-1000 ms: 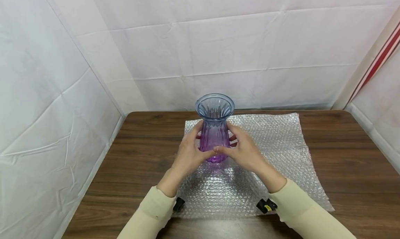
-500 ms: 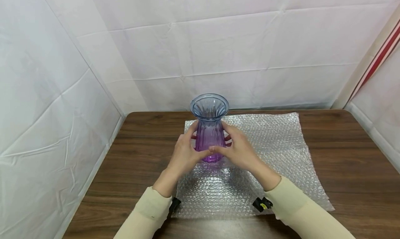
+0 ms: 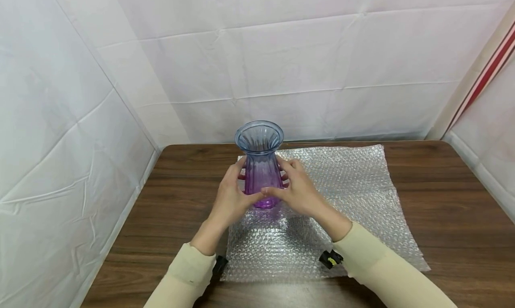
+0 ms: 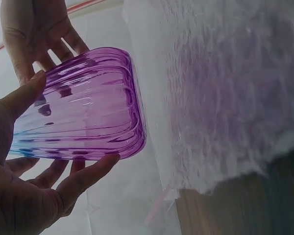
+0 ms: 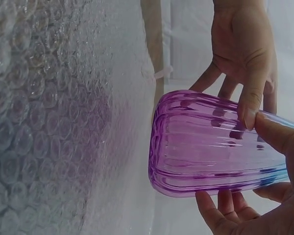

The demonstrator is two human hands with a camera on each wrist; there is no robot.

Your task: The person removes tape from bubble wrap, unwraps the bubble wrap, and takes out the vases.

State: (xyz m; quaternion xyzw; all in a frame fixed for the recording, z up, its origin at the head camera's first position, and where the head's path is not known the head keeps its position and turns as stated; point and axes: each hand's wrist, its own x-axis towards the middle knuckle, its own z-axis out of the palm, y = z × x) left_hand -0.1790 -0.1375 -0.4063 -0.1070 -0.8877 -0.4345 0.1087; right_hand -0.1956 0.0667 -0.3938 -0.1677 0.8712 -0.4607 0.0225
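A ribbed glass vase point(image 3: 263, 171), blue at its flared rim and purple at its base, stands upright between my two hands. My left hand point(image 3: 231, 194) grips its left side and my right hand point(image 3: 299, 189) its right side. Both thumbs lie across the near face, their tips meeting. In the left wrist view the purple base of the vase point(image 4: 98, 103) shows a gap to the sheet of bubble wrap point(image 4: 230, 98). The right wrist view likewise has the vase point(image 5: 201, 147) held apart from the bubble wrap point(image 5: 49, 112). The far fingers are partly hidden behind the glass.
The bubble wrap lies flat on a dark wooden table point(image 3: 181, 187), below and to the right of the vase. White sheeting point(image 3: 281, 62) hangs behind the table and along both sides. A black wrist camera point(image 3: 331, 259) sits under the right cuff.
Both hands have moved to the left together, carrying the vase with them. The grip on it looks the same, and the bubble wrap has stayed in place.
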